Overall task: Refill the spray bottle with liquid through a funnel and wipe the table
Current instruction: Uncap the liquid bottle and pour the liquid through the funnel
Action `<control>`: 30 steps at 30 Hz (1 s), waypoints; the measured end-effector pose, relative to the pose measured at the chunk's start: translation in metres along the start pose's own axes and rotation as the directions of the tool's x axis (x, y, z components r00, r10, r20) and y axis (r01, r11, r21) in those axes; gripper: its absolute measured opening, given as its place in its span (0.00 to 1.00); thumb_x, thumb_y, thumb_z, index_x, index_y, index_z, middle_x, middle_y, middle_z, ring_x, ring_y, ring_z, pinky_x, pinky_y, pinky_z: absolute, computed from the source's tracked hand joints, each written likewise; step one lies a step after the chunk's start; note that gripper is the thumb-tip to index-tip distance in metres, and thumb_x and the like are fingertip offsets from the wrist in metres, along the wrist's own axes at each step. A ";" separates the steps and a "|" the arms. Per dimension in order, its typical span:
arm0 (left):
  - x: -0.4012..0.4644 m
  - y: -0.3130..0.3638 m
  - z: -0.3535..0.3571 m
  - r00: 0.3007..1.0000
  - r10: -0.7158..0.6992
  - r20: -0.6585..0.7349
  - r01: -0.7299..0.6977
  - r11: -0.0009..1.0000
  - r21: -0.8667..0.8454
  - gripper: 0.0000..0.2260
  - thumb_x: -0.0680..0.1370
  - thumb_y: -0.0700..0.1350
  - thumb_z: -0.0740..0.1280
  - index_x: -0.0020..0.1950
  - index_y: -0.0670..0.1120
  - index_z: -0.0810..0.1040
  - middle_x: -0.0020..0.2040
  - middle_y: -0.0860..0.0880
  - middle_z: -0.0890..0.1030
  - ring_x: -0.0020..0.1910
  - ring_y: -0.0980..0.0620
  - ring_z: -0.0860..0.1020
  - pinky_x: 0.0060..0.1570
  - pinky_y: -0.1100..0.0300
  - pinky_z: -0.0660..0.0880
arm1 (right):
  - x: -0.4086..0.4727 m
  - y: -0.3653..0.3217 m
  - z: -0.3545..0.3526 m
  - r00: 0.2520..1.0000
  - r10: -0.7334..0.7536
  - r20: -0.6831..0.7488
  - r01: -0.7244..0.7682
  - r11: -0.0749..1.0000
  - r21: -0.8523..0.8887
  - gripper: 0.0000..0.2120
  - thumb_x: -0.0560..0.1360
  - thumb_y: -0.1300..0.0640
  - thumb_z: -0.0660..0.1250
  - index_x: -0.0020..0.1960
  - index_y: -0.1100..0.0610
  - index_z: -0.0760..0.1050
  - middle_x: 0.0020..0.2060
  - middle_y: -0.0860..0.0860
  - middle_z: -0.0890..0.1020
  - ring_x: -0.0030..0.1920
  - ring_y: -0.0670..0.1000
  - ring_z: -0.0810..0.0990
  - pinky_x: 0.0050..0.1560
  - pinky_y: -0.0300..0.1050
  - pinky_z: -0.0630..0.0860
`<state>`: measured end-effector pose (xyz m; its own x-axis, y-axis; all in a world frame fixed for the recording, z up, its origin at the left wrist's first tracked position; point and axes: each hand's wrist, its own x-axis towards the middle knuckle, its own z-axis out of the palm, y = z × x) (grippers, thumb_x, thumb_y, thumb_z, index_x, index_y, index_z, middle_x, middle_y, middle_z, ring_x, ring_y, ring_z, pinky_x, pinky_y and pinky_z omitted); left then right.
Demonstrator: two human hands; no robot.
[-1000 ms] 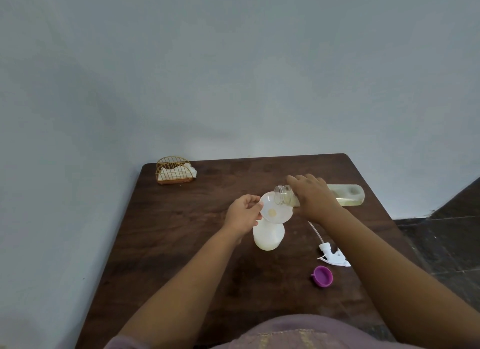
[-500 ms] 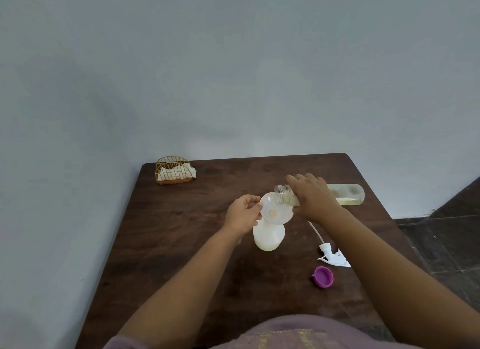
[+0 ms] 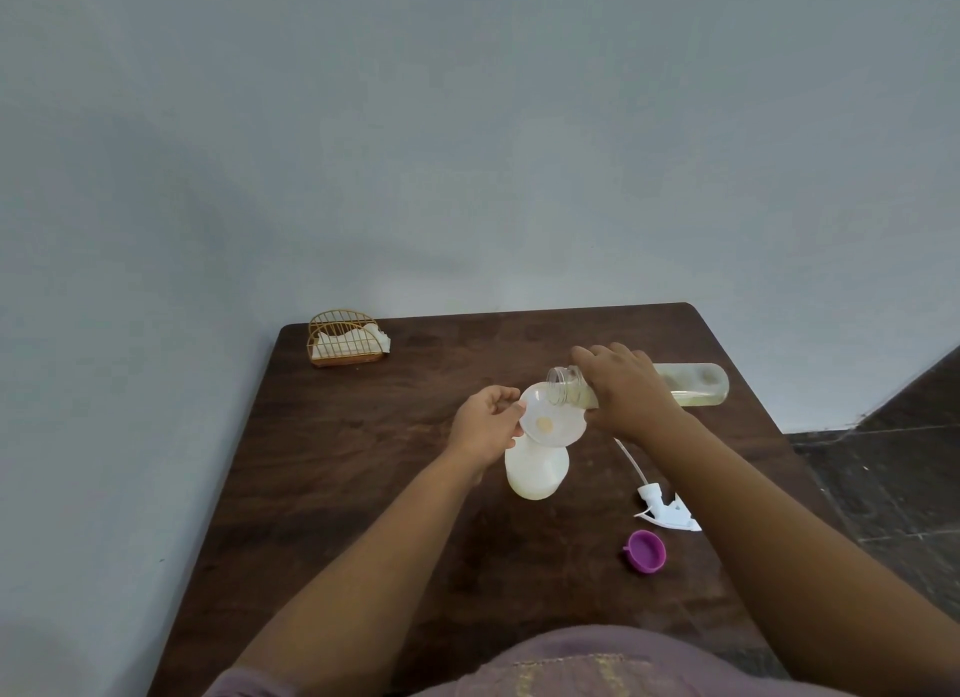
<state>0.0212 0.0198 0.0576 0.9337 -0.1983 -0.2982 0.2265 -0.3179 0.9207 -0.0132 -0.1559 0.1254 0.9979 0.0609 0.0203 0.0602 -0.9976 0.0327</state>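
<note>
Your white spray bottle (image 3: 537, 473) stands upright under the white funnel (image 3: 551, 422) between your fingers; the clear refill bottle (image 3: 636, 387) lies tipped, mouth over it.

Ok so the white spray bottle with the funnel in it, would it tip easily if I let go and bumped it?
Probably yes. The wide funnel sits high on the spray bottle, making it look top-heavy. The left hand holds the funnel's rim, which suggests it needs steadying. The bottle looks like light plastic, and how full it is cannot be seen.
</note>
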 end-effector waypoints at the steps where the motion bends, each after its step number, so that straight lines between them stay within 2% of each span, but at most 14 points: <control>1: 0.000 0.000 0.000 1.000 0.000 0.000 0.000 1.000 0.002 0.14 0.80 0.46 0.66 0.65 0.48 0.76 0.57 0.50 0.81 0.48 0.53 0.82 0.48 0.58 0.81 | 0.000 0.000 0.000 1.000 -0.001 0.002 0.001 1.000 0.000 0.23 0.67 0.53 0.73 0.58 0.53 0.69 0.49 0.49 0.77 0.50 0.51 0.73 0.53 0.45 0.69; 21: -0.002 0.002 -0.003 1.000 -0.004 0.006 0.004 1.000 -0.005 0.13 0.80 0.46 0.66 0.65 0.48 0.76 0.55 0.51 0.81 0.47 0.54 0.82 0.45 0.61 0.81 | 0.002 0.004 0.007 0.999 -0.004 -0.035 0.004 1.000 -0.006 0.22 0.66 0.51 0.73 0.56 0.53 0.70 0.45 0.48 0.77 0.47 0.51 0.73 0.49 0.46 0.69; 26: -0.005 0.003 -0.004 1.000 -0.005 0.011 0.006 1.000 -0.017 0.13 0.80 0.46 0.65 0.64 0.48 0.76 0.54 0.51 0.82 0.47 0.54 0.82 0.48 0.58 0.81 | 0.001 0.005 0.007 0.999 -0.008 -0.049 0.008 1.000 -0.004 0.20 0.66 0.50 0.73 0.53 0.52 0.69 0.44 0.47 0.76 0.47 0.51 0.73 0.47 0.46 0.68; 30: -0.006 0.004 -0.004 1.000 -0.006 0.004 0.006 1.000 -0.008 0.13 0.80 0.46 0.66 0.65 0.48 0.76 0.55 0.51 0.81 0.47 0.54 0.82 0.48 0.58 0.81 | -0.001 0.004 0.004 0.999 -0.014 -0.050 0.014 1.000 -0.014 0.21 0.67 0.50 0.73 0.55 0.52 0.69 0.45 0.48 0.76 0.47 0.51 0.73 0.48 0.45 0.67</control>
<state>0.0174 0.0234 0.0636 0.9312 -0.2005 -0.3044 0.2340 -0.3113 0.9211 -0.0135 -0.1597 0.1216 0.9946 0.0768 0.0701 0.0736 -0.9962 0.0472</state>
